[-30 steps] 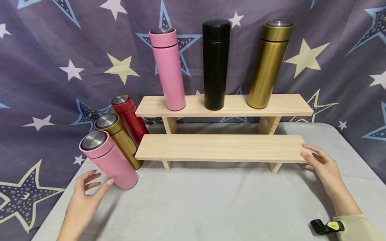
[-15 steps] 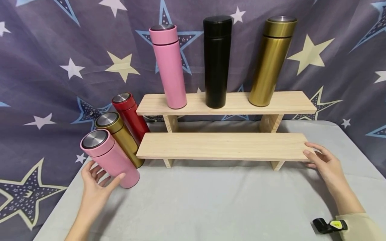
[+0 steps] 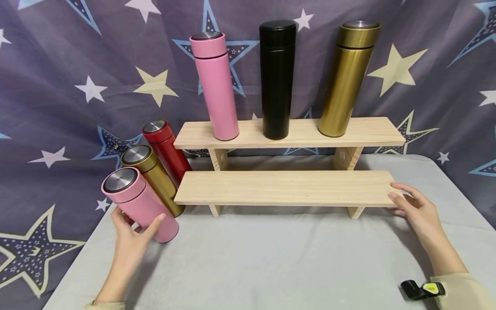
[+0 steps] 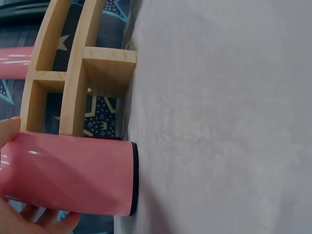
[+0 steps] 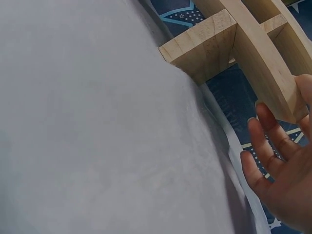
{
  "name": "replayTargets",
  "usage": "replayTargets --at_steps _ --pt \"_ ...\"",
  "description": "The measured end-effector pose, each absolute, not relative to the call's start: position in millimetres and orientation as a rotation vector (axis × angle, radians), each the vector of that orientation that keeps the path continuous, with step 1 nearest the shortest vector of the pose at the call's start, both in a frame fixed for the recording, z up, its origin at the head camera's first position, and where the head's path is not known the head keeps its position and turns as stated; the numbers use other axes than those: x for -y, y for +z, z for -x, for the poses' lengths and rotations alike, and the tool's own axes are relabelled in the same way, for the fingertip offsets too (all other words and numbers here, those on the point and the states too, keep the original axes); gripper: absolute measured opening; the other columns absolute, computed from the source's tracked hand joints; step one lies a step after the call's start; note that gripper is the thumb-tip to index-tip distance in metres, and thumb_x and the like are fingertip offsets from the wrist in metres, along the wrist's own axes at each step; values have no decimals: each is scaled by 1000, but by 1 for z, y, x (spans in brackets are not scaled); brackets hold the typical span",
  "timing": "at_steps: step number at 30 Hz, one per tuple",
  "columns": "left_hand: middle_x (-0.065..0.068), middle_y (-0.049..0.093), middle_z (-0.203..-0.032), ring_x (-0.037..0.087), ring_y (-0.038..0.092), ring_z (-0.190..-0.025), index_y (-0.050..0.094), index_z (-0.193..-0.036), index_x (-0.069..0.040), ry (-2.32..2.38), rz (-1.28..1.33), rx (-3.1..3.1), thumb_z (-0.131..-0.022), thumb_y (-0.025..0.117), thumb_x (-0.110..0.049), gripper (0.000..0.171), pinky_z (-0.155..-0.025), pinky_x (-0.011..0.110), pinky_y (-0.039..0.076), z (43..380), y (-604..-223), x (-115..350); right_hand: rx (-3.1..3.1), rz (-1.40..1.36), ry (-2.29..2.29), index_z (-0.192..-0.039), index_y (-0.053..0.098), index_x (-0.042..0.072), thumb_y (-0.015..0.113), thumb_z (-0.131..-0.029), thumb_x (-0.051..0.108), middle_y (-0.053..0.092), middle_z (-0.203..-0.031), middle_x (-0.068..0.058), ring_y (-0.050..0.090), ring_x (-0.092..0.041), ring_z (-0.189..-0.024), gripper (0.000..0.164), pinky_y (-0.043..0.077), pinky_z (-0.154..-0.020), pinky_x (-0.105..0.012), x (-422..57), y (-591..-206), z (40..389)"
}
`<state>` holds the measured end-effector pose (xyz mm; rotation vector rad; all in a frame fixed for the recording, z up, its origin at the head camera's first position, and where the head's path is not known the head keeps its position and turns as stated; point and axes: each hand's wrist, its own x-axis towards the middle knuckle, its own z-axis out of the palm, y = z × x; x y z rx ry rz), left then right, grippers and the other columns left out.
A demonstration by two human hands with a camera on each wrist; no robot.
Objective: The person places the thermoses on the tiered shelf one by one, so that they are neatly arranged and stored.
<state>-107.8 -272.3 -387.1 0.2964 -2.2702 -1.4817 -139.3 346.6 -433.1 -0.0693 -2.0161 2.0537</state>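
Note:
My left hand [image 3: 131,239] curls round the lower body of a pink thermos bottle [image 3: 149,206], thumb on the near side and fingers behind it. In the left wrist view the pink thermos bottle [image 4: 73,175] has its dark base rim close to the cloth. Beside it stand a gold thermos bottle [image 3: 160,185] and, farther back, a red one [image 3: 170,157]. At the other side, my right hand [image 3: 418,211] holds the right end of the lower board of a two-tier wooden shelf [image 3: 286,188] between thumb and index finger. The remaining fingers [image 5: 265,156] stay spread below the board.
On the upper board stand a pink thermos bottle [image 3: 217,90], a black one [image 3: 277,82] and a gold one [image 3: 348,82]. Pale cloth [image 3: 279,258] covers the table, and a star-patterned curtain [image 3: 108,51] hangs behind. A black device [image 3: 420,289] sits at the right sleeve.
My left hand has moved right and forward to the front pink thermos bottle, and its fingers have closed round it. The right hand keeps its place on the shelf end.

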Motion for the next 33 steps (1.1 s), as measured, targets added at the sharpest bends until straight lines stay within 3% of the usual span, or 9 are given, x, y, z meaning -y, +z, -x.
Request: replayTargets --at_steps 13,25,33 --pt "-4 46 -121 12 51 -103 32 -140 -19 -1530 -314 2181 -81 81 -4 78 -74 11 46 110 -388 276 2033 84 2033 -121 69 20 69 -94 9 69 -105 17 65 2 -82 30 53 -64 -17 -345 -434 140" --pt "-2 53 -117 10 54 -101 45 -137 -20 -1486 -323 2135 -76 84 -1 75 -78 11 44 97 -378 275 2045 96 2011 -121 69 21 69 -94 10 68 -105 17 65 2 -82 29 53 -64 -16 -346 -433 140" --pt "-2 55 -118 10 55 -103 47 -138 -16 -1433 -190 2155 -73 82 8 78 -82 13 43 86 -371 264 2040 81 2021 -124 68 19 69 -94 10 67 -110 18 65 2 -82 31 53 -64 -17 -346 -434 140"
